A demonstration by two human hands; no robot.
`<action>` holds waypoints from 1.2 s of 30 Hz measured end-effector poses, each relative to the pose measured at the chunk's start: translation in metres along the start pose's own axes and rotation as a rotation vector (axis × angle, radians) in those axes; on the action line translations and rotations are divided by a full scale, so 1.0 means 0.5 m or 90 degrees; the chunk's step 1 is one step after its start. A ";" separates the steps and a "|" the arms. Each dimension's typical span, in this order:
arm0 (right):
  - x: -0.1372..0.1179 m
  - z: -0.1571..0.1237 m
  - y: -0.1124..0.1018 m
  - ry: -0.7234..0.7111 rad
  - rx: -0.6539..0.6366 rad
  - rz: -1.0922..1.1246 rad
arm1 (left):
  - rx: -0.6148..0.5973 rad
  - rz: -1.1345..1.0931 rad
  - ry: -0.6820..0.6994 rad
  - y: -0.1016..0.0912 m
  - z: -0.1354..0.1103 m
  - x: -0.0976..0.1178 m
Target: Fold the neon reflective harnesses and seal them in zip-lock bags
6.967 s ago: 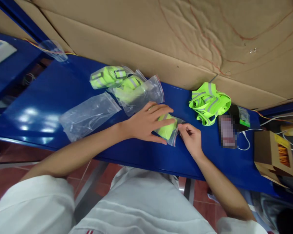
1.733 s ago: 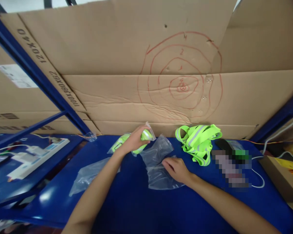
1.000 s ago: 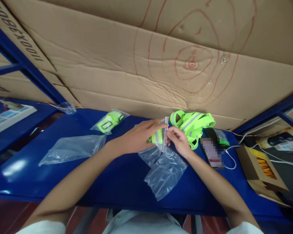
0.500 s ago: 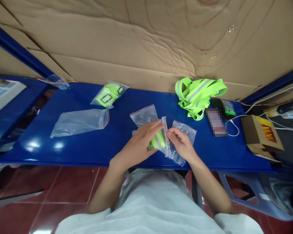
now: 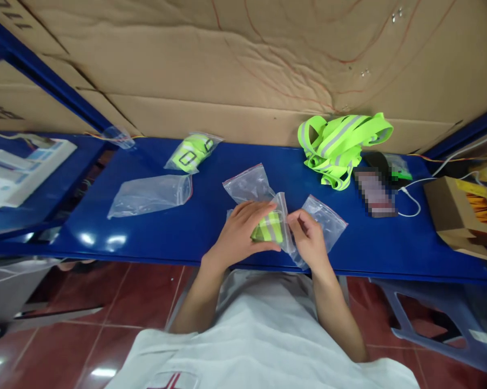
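Note:
A clear zip bag (image 5: 282,221) with a folded yellow-green reflective strap (image 5: 268,228) inside lies between my hands near the table's front edge. My left hand (image 5: 240,229) curves around the bag from the left, thumb below and fingers above. At the bag's right side, by its zip edge, my right hand (image 5: 309,235) has thumb and forefinger pinched together. Part of the strap is hidden under my left hand. Flat empty zip bags lie close by: one (image 5: 249,185) behind my left hand, another (image 5: 326,220) beside and under my right hand.
A packed bag of strap (image 5: 192,153) and an empty clear bag (image 5: 152,194) lie to the left. A heap of reflective straps (image 5: 340,143) sits at the back right, beside a blurred-out phone (image 5: 375,192) on a white cable. A cardboard box (image 5: 458,210) stands far right.
The camera view has shifted, so the table appears moved. The bag lies a little flatter, showing more of its strap. Both hands keep their places at its sides.

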State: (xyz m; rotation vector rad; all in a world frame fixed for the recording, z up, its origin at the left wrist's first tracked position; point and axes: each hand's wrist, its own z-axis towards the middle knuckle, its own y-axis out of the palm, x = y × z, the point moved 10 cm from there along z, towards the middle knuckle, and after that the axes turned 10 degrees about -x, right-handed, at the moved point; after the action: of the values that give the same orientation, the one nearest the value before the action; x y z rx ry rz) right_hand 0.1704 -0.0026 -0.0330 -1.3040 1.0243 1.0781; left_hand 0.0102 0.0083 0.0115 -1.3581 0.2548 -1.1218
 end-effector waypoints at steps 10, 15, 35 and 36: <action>-0.053 -0.031 0.033 -0.019 -0.087 0.089 | 0.126 -0.111 -0.100 -0.097 -0.040 0.065; -0.074 -0.036 0.044 -0.077 -0.083 -0.061 | -0.005 -0.151 -0.163 -0.032 -0.002 0.041; -0.060 -0.010 0.011 -0.030 -0.015 -0.295 | 0.132 -0.356 -0.198 -0.043 -0.023 -0.031; -0.059 -0.009 0.013 -0.039 -0.036 -0.279 | 0.074 -0.327 -0.175 -0.041 -0.006 -0.023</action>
State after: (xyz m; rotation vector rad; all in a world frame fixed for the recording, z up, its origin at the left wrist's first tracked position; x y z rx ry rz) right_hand 0.1581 -0.0079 -0.0055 -1.4478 0.6244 0.8089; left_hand -0.0078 0.0188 0.0231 -1.4952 -0.3750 -1.3235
